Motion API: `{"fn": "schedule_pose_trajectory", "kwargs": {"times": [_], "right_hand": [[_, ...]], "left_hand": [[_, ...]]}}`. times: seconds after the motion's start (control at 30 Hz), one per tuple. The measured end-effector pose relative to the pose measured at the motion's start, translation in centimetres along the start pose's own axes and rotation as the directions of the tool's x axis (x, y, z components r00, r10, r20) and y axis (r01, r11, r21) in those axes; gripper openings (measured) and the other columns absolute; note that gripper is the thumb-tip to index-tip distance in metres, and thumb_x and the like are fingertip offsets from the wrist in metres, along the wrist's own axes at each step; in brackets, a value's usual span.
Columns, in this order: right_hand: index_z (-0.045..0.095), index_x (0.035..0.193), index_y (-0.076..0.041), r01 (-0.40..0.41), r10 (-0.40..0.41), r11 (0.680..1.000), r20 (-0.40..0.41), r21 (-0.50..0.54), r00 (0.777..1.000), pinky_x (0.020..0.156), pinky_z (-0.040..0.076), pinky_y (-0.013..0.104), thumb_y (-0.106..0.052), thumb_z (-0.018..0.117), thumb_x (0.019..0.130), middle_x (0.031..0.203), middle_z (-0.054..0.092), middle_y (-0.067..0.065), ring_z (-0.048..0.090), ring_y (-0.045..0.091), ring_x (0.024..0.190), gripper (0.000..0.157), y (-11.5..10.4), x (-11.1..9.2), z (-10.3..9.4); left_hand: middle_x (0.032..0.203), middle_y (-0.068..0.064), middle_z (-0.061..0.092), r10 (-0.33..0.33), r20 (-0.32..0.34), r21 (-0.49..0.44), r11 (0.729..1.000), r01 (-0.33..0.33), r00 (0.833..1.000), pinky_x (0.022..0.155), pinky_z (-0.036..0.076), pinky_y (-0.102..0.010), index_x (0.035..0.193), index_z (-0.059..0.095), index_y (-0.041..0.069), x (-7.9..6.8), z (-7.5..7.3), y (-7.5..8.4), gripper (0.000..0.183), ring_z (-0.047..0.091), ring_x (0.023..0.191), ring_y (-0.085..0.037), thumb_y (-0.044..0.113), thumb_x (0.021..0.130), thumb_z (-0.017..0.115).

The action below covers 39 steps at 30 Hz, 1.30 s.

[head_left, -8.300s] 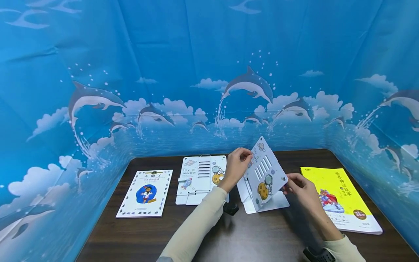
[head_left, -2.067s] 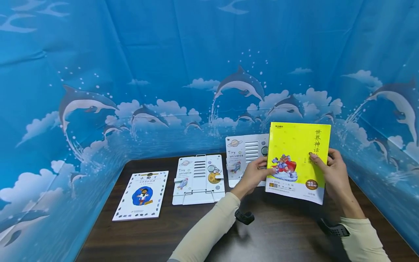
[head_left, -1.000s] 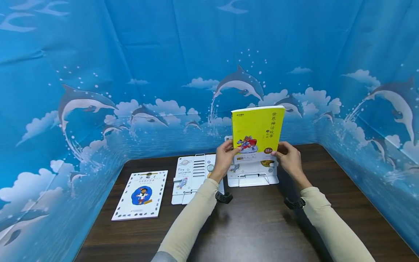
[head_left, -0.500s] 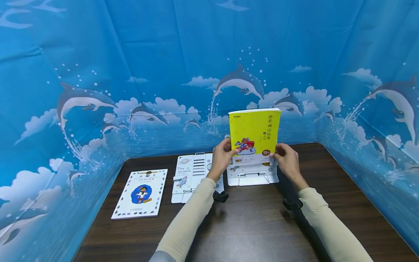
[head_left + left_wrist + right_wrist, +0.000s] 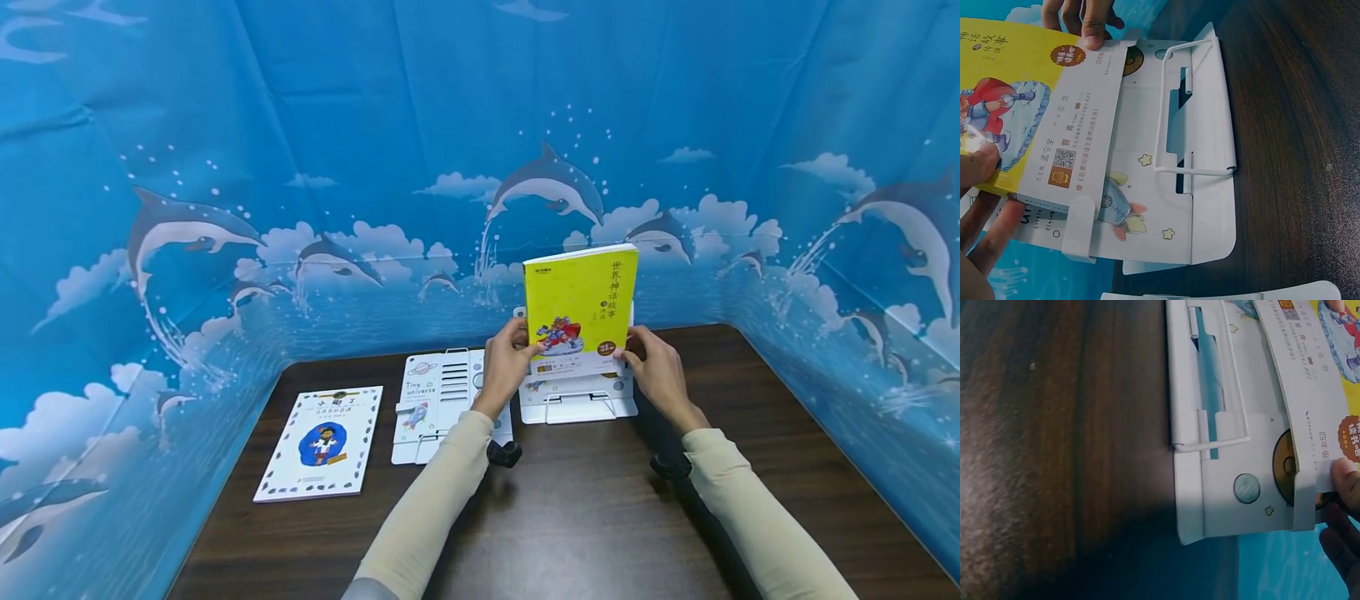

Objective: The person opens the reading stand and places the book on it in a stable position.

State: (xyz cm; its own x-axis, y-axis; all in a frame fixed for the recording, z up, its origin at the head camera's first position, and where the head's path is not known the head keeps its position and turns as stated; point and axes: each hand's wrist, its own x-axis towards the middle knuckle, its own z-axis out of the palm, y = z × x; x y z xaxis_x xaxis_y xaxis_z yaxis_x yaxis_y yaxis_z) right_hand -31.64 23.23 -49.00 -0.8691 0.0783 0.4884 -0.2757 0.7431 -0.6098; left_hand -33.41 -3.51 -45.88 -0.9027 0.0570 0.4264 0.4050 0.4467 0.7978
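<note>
A yellow-and-white book (image 5: pixel 577 304) leans upright in front of the right-hand white book stand (image 5: pixel 581 408). My left hand (image 5: pixel 504 367) pinches its lower left side, thumb on the cover. On the lower right side my right hand (image 5: pixel 660 375) grips it the same way. In the left wrist view, the book's bottom corner meets a side clip (image 5: pixel 1080 228) of the stand. The opposite corner lies at the other clip (image 5: pixel 1304 499) in the right wrist view. Below the book, the stand's wire holder (image 5: pixel 1163 112) shows; most of its backboard is hidden.
A second white stand (image 5: pixel 423 400) lies flat to the left, partly behind my left arm. Farther left is a white book (image 5: pixel 322 446) with a blue round picture. A dolphin-print curtain (image 5: pixel 420 167) encloses the back and sides of the dark wooden table (image 5: pixel 570 517).
Both hands earlier unfolded the right stand, then lifted the yellow book from the table's right side and carried it left to the stand. Lately the book has shifted slightly down and left.
</note>
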Motion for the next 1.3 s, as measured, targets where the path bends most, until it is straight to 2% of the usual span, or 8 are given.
{"fn": "schedule_pose_trajectory", "kwargs": {"times": [0.17, 0.3, 0.43, 0.63, 0.83, 1.1, 1.3], "right_hand": [[0.062, 0.135, -0.005, -0.024, 0.026, 0.998, 0.037, -0.050, 0.999, 0.088, 0.054, 0.058, -0.014, 0.081, 0.094, 0.108, 0.072, 0.021, 0.063, 0.036, 0.093, 0.046, 0.3, -0.6, 0.0], [0.059, 0.137, -0.004, -0.060, 0.065, 0.996, 0.079, -0.061, 0.995, 0.090, 0.053, 0.057, -0.015, 0.081, 0.095, 0.111, 0.069, 0.022, 0.058, 0.036, 0.095, 0.049, 0.3, -1.1, 0.0], [0.060, 0.134, -0.002, -0.084, 0.090, 0.994, 0.096, -0.068, 0.991, 0.086, 0.049, 0.051, -0.015, 0.082, 0.094, 0.111, 0.068, 0.023, 0.054, 0.035, 0.095, 0.048, 0.2, -1.6, 0.1], [0.062, 0.131, 0.001, -0.101, 0.106, 0.992, 0.067, -0.073, 0.992, 0.088, 0.047, 0.052, -0.014, 0.081, 0.096, 0.108, 0.069, 0.023, 0.055, 0.035, 0.098, 0.043, 0.0, -1.8, 0.3], [0.062, 0.129, 0.001, -0.121, 0.125, 0.989, 0.047, -0.086, 0.991, 0.090, 0.048, 0.054, -0.012, 0.079, 0.097, 0.111, 0.071, 0.025, 0.055, 0.037, 0.100, 0.039, 0.1, -2.1, 0.5], [0.067, 0.119, 0.004, -0.112, 0.120, 0.988, 0.072, -0.109, 0.990, 0.084, 0.046, 0.049, -0.015, 0.079, 0.096, 0.105, 0.071, 0.024, 0.052, 0.036, 0.098, 0.032, 0.5, -2.1, 0.3], [0.061, 0.127, 0.003, -0.101, 0.102, 0.994, 0.041, -0.035, 0.994, 0.082, 0.046, 0.046, -0.020, 0.075, 0.101, 0.104, 0.065, 0.021, 0.054, 0.035, 0.094, 0.037, 0.5, -2.1, 0.1]], "left_hand": [[0.103, -0.003, 0.083, 0.020, 0.006, 0.055, 0.998, -0.020, 1.000, 0.074, 0.054, -0.032, 0.128, 0.072, 0.018, -0.1, 0.2, 0.1, 0.037, 0.076, 0.092, -0.016, 0.018, 0.093, 0.084], [0.104, -0.003, 0.083, 0.009, 0.008, 0.088, 0.996, -0.009, 1.000, 0.083, 0.057, -0.035, 0.130, 0.072, 0.018, -0.2, 0.4, 0.2, 0.039, 0.076, 0.094, -0.016, 0.016, 0.093, 0.084], [0.104, -0.004, 0.083, -0.005, 0.015, 0.093, 0.996, 0.004, 1.000, 0.090, 0.060, -0.040, 0.133, 0.071, 0.018, -0.5, 0.5, 0.2, 0.042, 0.076, 0.095, -0.017, 0.015, 0.093, 0.084], [0.106, -0.004, 0.082, -0.001, 0.019, 0.095, 0.995, 0.000, 1.000, 0.089, 0.062, -0.038, 0.135, 0.071, 0.018, -0.7, 0.7, 0.2, 0.044, 0.076, 0.096, -0.017, 0.014, 0.094, 0.083], [0.109, -0.002, 0.078, 0.036, 0.032, 0.113, 0.993, -0.039, 0.999, 0.089, 0.063, -0.033, 0.134, 0.072, 0.018, -0.5, 0.8, 0.1, 0.043, 0.075, 0.098, -0.017, 0.013, 0.092, 0.084], [0.112, -0.004, 0.079, 0.052, 0.043, 0.190, 0.980, -0.059, 0.998, 0.087, 0.062, -0.033, 0.140, 0.070, 0.017, -0.9, 1.2, 0.4, 0.051, 0.076, 0.098, -0.017, 0.013, 0.092, 0.085], [0.114, -0.006, 0.078, 0.054, 0.060, 0.178, 0.982, -0.064, 0.997, 0.087, 0.062, -0.032, 0.142, 0.068, 0.014, -1.0, 1.1, 0.4, 0.053, 0.075, 0.099, -0.018, 0.013, 0.092, 0.085]]}}
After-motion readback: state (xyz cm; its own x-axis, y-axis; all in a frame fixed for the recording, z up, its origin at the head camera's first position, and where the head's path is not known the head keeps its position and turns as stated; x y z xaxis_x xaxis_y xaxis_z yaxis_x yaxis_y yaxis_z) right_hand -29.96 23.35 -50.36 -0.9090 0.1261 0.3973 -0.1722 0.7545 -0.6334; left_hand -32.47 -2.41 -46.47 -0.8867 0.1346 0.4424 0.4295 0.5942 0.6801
